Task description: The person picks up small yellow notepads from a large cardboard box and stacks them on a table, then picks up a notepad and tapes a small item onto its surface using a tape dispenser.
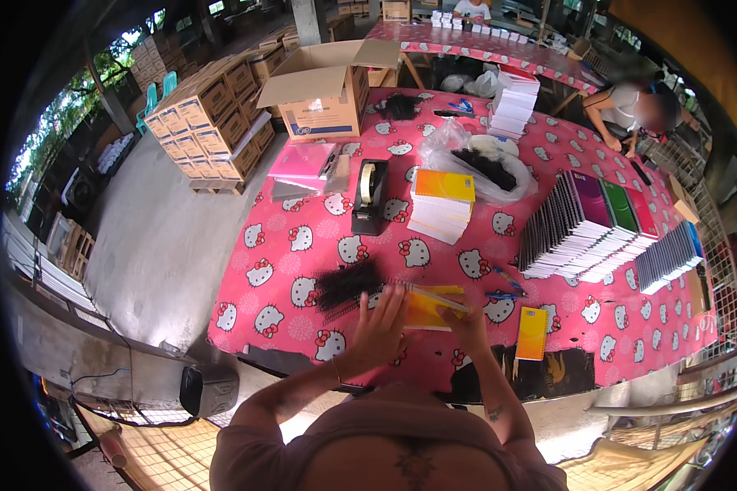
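Low in the middle of the table, a small yellow notebook [424, 311] is held between my two hands. My left hand [382, 329] is at its left edge, fingers long and close together over the binding side. My right hand [465, 324] grips its right end, thumb on top. Just left of the notebook, beside my left fingertips, lies a heap of black spiral binding coils [348, 285], blurred. A second yellow notebook [532, 333] lies flat to the right of my right hand. Pens [508, 288] lie beyond that hand.
Beyond my hands stand a tape dispenser [370, 196], a stack of yellow-covered pads [442, 204] and a plastic bag of black coils [487, 168]. Tall spiral notebook stacks [585, 225] fill the right. An open carton [323, 94] stands far left. Another person [630, 114] sits at far right.
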A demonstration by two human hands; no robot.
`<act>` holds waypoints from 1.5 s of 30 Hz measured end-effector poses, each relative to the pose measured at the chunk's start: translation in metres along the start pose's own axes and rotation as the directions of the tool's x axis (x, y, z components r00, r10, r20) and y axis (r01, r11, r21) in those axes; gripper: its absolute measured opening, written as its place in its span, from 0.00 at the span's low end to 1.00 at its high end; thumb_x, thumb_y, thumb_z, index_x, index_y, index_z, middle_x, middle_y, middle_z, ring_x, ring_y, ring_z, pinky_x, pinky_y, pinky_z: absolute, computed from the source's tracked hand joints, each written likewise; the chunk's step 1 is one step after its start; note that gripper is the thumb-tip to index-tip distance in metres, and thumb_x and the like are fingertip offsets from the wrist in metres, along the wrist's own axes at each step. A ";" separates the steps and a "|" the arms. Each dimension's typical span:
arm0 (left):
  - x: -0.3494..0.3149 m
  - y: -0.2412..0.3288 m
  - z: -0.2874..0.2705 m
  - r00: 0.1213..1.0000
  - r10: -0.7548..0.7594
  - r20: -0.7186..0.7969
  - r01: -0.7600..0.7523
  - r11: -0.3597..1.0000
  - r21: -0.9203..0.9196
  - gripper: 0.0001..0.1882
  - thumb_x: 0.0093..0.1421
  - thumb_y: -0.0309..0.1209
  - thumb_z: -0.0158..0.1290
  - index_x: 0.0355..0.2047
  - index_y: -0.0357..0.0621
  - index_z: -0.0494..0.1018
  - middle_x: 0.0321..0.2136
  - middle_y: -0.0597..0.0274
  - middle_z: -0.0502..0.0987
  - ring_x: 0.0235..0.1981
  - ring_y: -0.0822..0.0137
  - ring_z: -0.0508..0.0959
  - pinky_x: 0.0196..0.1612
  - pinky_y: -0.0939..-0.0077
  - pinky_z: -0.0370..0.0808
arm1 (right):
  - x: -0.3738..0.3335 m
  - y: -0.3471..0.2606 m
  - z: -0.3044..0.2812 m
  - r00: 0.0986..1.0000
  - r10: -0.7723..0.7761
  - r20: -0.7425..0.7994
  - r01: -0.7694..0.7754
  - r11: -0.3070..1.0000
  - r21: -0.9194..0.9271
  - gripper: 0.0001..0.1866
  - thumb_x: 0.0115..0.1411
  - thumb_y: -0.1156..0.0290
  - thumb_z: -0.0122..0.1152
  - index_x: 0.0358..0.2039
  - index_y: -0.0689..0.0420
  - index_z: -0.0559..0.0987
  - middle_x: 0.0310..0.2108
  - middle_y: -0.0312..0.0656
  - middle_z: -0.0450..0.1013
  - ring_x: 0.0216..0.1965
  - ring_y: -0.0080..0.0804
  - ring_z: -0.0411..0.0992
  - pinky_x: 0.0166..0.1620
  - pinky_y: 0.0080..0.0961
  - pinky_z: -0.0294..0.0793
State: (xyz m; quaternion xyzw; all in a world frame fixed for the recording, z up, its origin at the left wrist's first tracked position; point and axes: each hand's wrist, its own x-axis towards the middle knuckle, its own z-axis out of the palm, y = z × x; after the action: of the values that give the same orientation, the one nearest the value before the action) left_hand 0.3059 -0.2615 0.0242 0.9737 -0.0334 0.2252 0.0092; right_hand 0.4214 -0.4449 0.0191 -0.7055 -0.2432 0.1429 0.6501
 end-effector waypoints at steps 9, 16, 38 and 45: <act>0.009 0.003 -0.001 0.983 0.036 0.183 -0.064 0.987 0.146 0.42 0.57 0.55 0.51 0.63 0.37 0.61 0.66 0.44 0.57 0.68 0.51 0.57 0.62 0.33 0.52 | 0.003 -0.003 -0.005 1.000 0.016 0.006 -0.016 0.999 -0.048 0.13 0.59 0.73 0.65 0.45 0.59 0.79 0.33 0.34 0.77 0.35 0.18 0.72 0.39 0.18 0.72; -0.009 -0.005 0.016 0.952 0.238 0.195 -0.241 0.970 -0.005 0.42 0.57 0.52 0.54 0.62 0.33 0.59 0.64 0.38 0.58 0.67 0.40 0.55 0.63 0.32 0.48 | -0.004 -0.003 0.000 0.999 0.022 0.036 -0.021 0.999 -0.026 0.14 0.61 0.76 0.61 0.48 0.60 0.80 0.32 0.35 0.78 0.34 0.16 0.70 0.37 0.18 0.72; 0.046 0.022 0.007 0.980 0.199 -0.020 -0.199 0.980 0.015 0.39 0.61 0.57 0.44 0.63 0.42 0.62 0.65 0.51 0.61 0.68 0.54 0.57 0.65 0.36 0.49 | 0.003 -0.010 -0.008 0.990 0.098 0.100 -0.092 0.994 -0.065 0.18 0.58 0.79 0.58 0.50 0.58 0.79 0.35 0.43 0.81 0.36 0.20 0.76 0.40 0.24 0.76; 0.060 0.025 -0.003 0.984 0.173 -0.052 -0.172 0.985 0.025 0.43 0.60 0.62 0.43 0.62 0.38 0.61 0.65 0.47 0.60 0.69 0.53 0.55 0.66 0.41 0.48 | -0.002 0.004 -0.006 0.996 -0.045 0.074 0.051 0.995 -0.091 0.13 0.58 0.80 0.60 0.45 0.61 0.81 0.32 0.36 0.80 0.35 0.18 0.73 0.37 0.22 0.75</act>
State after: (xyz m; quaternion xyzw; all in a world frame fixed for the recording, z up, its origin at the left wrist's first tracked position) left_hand 0.3566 -0.2898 0.0538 0.9608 -0.1149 0.2515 -0.0193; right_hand 0.4230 -0.4510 0.0153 -0.7232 -0.2897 0.1411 0.6108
